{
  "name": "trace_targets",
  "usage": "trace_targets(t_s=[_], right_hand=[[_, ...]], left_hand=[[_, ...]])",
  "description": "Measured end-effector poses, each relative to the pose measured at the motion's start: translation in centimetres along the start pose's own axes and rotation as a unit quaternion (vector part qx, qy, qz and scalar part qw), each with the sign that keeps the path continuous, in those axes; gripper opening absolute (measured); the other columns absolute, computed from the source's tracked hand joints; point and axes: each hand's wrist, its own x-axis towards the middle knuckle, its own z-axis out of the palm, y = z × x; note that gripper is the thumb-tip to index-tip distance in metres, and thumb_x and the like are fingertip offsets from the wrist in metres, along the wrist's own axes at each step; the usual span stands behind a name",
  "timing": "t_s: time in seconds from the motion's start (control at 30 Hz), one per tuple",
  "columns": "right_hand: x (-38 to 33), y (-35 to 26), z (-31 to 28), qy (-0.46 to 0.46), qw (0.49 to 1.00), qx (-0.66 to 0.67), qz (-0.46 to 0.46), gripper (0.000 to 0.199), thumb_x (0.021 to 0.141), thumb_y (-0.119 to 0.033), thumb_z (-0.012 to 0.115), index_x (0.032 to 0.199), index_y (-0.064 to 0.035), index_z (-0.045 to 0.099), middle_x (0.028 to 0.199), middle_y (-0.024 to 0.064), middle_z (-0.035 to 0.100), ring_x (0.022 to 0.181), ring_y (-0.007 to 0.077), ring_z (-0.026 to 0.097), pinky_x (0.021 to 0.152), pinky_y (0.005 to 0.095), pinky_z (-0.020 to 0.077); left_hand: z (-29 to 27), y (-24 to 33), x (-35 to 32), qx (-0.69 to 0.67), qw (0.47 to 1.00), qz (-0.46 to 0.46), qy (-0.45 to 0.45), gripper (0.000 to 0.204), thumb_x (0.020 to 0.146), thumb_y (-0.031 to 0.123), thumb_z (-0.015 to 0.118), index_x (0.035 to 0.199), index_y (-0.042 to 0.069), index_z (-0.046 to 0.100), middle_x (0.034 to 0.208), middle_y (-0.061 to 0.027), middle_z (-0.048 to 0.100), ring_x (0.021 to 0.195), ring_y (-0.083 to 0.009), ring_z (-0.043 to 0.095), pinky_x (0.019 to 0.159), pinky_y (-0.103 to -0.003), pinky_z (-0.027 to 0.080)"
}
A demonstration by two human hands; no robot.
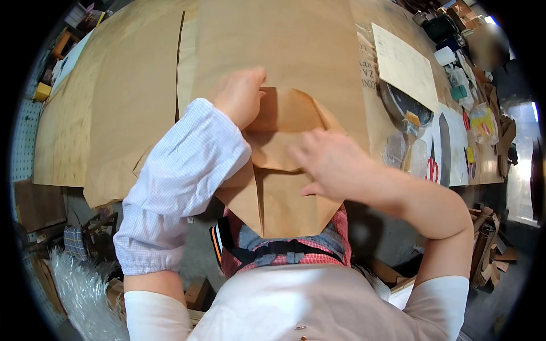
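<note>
A large brown kraft paper bag (278,45) lies along the worktable, its near end hanging over the edge toward me. That end is folded into an opening with a raised flap, and creased panels (296,199) come down to a point near my apron. My left hand (242,96), below a light checked sleeve cover, has its fingers curled round the paper at the left side of the opening. My right hand (333,165) rests on the right side of the folded end, thumb apart from the fingers, slightly blurred. Its fingertips touch the flap's edge.
More brown paper (131,102) covers the table's left part. On the right are a pale board (404,65) over a dark pan (398,105), a brush (410,131), red-handled scissors (432,167) and a long grey blade (445,148). Plastic strands (85,295) stand at lower left.
</note>
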Motion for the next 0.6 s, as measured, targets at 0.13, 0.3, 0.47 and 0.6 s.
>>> trace_targets(t_s=[0.13, 0.3, 0.47, 0.6], right_hand=[[-0.1, 0.1, -4.6, -0.223, 0.97, 0.011, 0.093, 0.06, 0.078, -0.056, 0.065, 0.109, -0.005, 0.062, 0.084, 0.0156, 0.066, 0.083, 0.0305, 0.066, 0.071, 0.0404, 0.0505], [3.4, 3.1, -2.1, -0.34, 0.931, 0.081, 0.102, 0.037, 0.077, -0.026, 0.07, 0.107, -0.0066, 0.062, 0.086, 0.0157, 0.069, 0.083, 0.033, 0.068, 0.072, 0.0416, 0.0528], [2.5, 2.5, -0.7, -0.331, 0.925, 0.029, 0.187, 0.041, 0.072, -0.014, 0.071, 0.109, -0.0015, 0.057, 0.087, 0.0134, 0.07, 0.086, 0.0317, 0.069, 0.074, 0.04, 0.0539], [-0.7, 3.3, -0.9, -0.325, 0.903, -0.043, 0.277, 0.05, 0.069, -0.013, 0.071, 0.114, -0.0016, 0.052, 0.091, 0.0125, 0.07, 0.089, 0.0302, 0.068, 0.073, 0.0387, 0.0538]], left_hand=[[-1.8, 3.9, -2.7, 0.241, 0.913, 0.329, 0.009, 0.01, 0.073, 0.015, 0.06, 0.076, 0.013, 0.07, 0.071, -0.0044, 0.061, 0.092, -0.0212, 0.055, 0.08, -0.034, 0.044], [-2.5, 10.1, -3.0, 0.211, 0.814, 0.098, -0.532, 0.023, 0.075, 0.012, 0.06, 0.094, 0.006, 0.071, 0.085, -0.0113, 0.069, 0.103, -0.0243, 0.064, 0.08, -0.035, 0.051], [-3.6, 5.8, -7.8, 0.342, 0.853, 0.038, -0.391, 0.035, 0.074, 0.012, 0.061, 0.108, 0.006, 0.065, 0.09, -0.0106, 0.069, 0.098, -0.0262, 0.065, 0.077, -0.037, 0.052], [-3.5, 0.2, -9.4, 0.3, 0.904, 0.032, -0.304, 0.055, 0.073, 0.013, 0.062, 0.127, 0.007, 0.05, 0.104, -0.0102, 0.065, 0.099, -0.0309, 0.063, 0.078, -0.039, 0.052]])
